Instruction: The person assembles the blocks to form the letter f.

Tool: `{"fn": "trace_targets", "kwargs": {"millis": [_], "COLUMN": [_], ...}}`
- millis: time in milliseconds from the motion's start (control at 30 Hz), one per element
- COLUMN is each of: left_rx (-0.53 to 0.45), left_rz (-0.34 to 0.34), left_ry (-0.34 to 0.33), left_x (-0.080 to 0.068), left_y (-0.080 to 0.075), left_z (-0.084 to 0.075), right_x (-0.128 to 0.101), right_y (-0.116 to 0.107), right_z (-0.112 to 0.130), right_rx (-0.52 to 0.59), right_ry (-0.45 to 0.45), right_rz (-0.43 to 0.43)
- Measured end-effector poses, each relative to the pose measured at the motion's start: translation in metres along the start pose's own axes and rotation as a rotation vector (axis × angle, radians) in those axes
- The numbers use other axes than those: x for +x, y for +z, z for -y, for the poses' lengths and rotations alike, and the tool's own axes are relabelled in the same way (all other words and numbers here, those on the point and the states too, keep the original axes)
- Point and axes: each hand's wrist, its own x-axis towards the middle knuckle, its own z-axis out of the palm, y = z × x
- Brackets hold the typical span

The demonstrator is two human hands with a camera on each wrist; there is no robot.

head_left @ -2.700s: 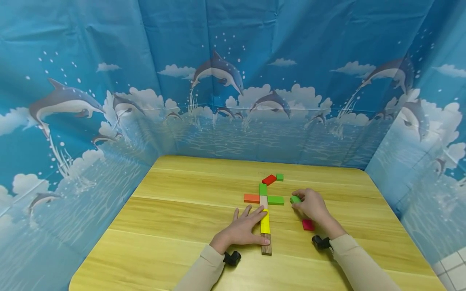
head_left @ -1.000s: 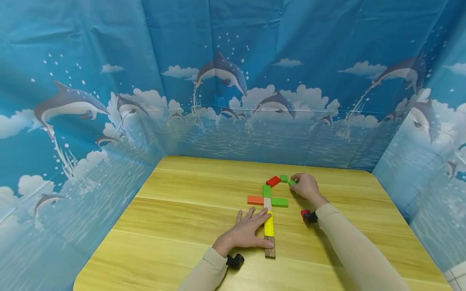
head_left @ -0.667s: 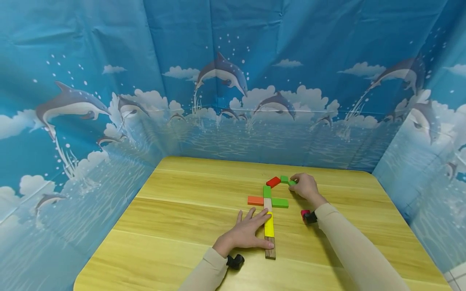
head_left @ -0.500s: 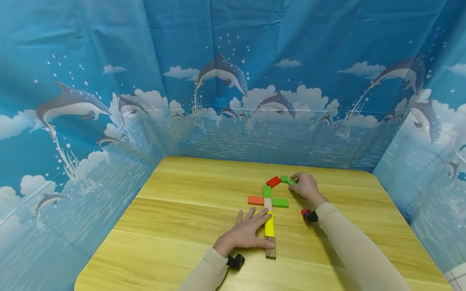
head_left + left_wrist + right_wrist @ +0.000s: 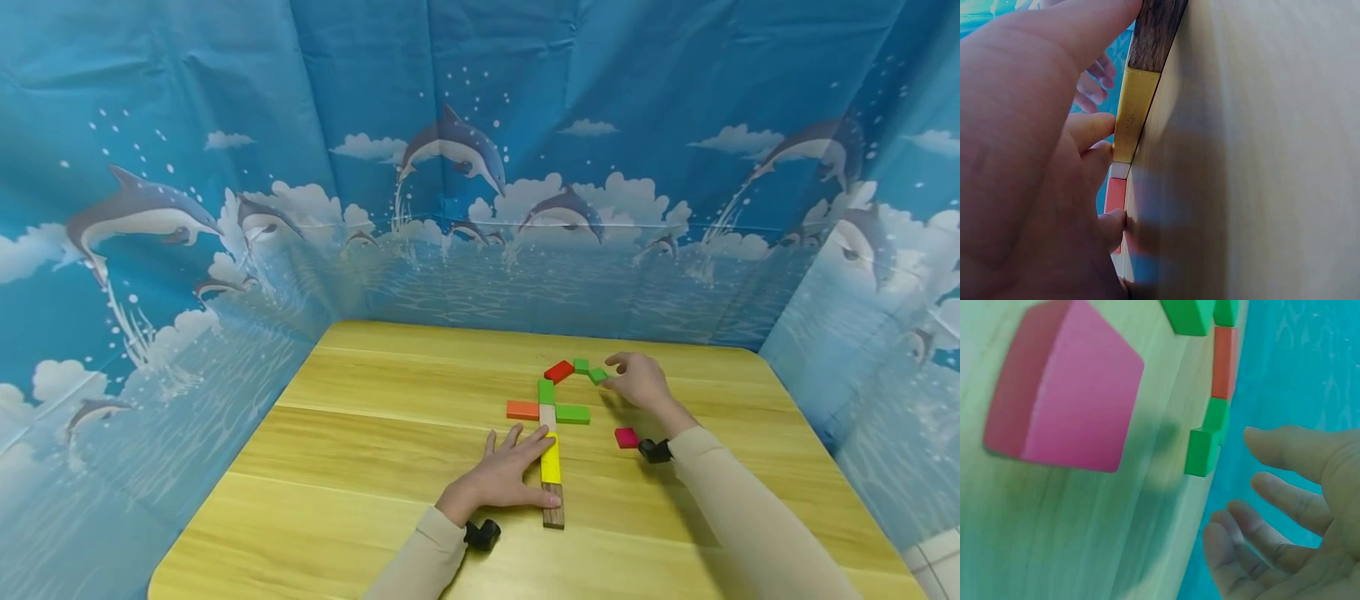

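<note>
My left hand (image 5: 501, 479) lies with fingers spread over a column of wooden blocks. Its thumb rests on the dark brown block (image 5: 553, 515), and fingertips touch the yellow block (image 5: 551, 462). Beyond these come a pale block (image 5: 547, 417) and a green block (image 5: 546, 392), with an orange block (image 5: 522, 410) on the left and a green block (image 5: 573, 415) on the right. A red block (image 5: 558, 372) and a small green block (image 5: 581, 366) curve away from the top. My right hand (image 5: 643, 385), fingers parted and holding nothing, hovers just right of another small green block (image 5: 597, 376).
A pink-red block (image 5: 626, 437) sits alone near the right wrist; it looms large in the right wrist view. The wooden table (image 5: 337, 467) meets a blue dolphin-print curtain (image 5: 480, 275) at its back edge.
My right hand carried the small green block to the curve's end, set it beside the other small green one, let go and drew slightly right. The left hand stays on the column.
</note>
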Motion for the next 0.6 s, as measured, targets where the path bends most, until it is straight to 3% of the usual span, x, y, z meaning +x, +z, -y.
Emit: {"fn": "trace_targets", "kwargs": {"millis": [600], "left_rx": [-0.013], "left_rz": [-0.008], "left_ry": [0.010], "left_x": [0.000], "left_y": [0.002], "left_z": [0.001], "right_x": [-0.056], "right_y": [-0.010], "right_z": [0.004], "right_rx": [0.045], "right_ry": [0.021], "right_rz": [0.037]}}
